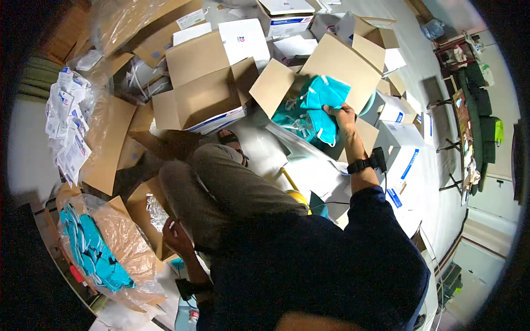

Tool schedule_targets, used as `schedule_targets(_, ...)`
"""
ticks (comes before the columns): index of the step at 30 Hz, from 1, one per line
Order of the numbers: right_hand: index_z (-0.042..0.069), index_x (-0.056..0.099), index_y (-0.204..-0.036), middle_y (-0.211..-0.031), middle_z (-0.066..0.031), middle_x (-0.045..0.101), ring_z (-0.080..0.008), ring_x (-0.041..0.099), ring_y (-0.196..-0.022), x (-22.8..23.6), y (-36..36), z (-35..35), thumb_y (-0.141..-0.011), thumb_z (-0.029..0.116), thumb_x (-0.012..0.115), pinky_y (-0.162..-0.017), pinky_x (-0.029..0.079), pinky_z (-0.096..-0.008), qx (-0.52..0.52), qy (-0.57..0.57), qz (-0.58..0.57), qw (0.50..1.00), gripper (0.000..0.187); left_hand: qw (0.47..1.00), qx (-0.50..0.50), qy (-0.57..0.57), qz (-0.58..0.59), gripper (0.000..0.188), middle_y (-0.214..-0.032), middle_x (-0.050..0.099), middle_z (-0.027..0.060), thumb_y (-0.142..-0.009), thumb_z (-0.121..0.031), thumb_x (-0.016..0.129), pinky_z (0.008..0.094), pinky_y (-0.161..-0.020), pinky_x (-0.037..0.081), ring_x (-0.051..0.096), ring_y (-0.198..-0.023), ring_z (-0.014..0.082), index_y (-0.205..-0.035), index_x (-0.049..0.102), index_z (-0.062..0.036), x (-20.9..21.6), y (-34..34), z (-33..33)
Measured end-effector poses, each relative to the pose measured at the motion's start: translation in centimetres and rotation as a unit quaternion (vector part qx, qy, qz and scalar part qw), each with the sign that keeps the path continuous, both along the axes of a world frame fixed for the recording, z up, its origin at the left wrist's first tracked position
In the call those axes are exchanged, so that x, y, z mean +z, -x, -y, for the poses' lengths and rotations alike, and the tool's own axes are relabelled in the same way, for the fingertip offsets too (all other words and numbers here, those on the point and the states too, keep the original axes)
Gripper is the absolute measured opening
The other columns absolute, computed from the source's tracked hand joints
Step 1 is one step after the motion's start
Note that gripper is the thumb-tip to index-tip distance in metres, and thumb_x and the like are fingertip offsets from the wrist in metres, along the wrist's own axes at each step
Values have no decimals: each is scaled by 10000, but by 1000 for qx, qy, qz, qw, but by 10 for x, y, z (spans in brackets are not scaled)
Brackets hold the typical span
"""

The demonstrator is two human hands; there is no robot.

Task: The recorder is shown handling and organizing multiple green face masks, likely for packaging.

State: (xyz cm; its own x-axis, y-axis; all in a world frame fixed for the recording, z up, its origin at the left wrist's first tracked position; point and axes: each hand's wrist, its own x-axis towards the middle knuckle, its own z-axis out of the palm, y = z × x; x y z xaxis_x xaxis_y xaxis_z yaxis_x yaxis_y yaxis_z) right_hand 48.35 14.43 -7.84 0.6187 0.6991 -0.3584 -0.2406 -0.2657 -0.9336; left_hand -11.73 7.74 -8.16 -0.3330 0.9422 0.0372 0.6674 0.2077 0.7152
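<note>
At the upper right, my right hand (343, 117) pinches a teal face mask (323, 126) by its edge, with another teal mask (327, 92) just above the fingers. Both hang over an open cardboard box (342, 62). More teal masks (290, 118) with white straps lie in that box. My left hand (178, 238) is low beside my left thigh, its fingers loosely apart and nothing visible in them. Next to it stands a small open carton (144, 218) with crumpled clear plastic inside.
A plastic-lined box (124, 223) of teal masks stands at lower left. Behind it, a bag-lined carton (120, 138) carries a heap of white packets (69, 124). An open carton (207, 94) is ahead of me; white boxes (398, 149) stand at right. A bottle (187, 317) is near my left forearm.
</note>
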Motion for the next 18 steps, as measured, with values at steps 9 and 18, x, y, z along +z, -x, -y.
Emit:
schedule_targets(9, -39, 610, -974, -899, -111, 662, -205, 645, -741, 63, -23, 25, -760, -41, 694, -668, 541, -322, -109, -97, 8, 989, 229, 994, -97, -53, 14, 163, -991, 628, 126, -886, -81, 583, 340, -803, 505, 617, -911, 235, -1018, 635, -1, 39, -35, -46)
schedule_targets(18, 59, 558, -1030, -869, -18, 628, -134, 584, -661, 159, 70, 10, -786, 157, 697, -587, 461, -253, 2, -110, -66, 992, 297, 945, -98, -51, 309, 176, -1011, 637, 114, -913, -97, 557, 318, -832, 497, 616, -907, 186, -1039, 624, 7, 62, -36, -52)
